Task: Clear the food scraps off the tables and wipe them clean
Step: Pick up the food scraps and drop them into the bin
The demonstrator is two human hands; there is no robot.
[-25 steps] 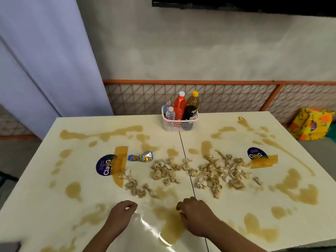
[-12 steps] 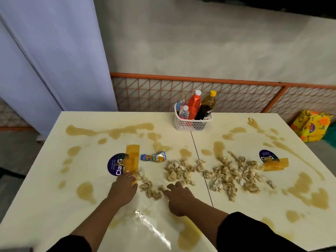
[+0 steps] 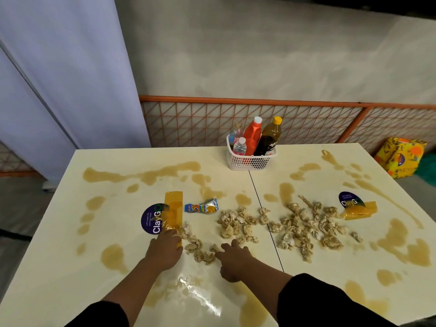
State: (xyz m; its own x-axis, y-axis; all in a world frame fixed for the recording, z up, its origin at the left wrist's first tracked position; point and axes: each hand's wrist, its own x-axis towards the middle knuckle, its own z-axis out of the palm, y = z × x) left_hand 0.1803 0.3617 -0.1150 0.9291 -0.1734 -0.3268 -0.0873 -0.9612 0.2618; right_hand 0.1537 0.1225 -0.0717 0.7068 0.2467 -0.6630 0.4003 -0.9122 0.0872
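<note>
Left hand palm down on the left table, fingers laid flat over the near end of the amber tape, tips against the leftmost food scraps. Right hand just beside it, palm down, thumb and forefinger spread, tips touching the nearest scraps; I pinch nothing that shows. Scraps lie in a loose band across the seam onto the right table. Brown spills on both tops. Snack wrapper just beyond the scraps; white basket of bottles at the far edge.

Left hand covers tape end; sticker small print illegible.
</note>
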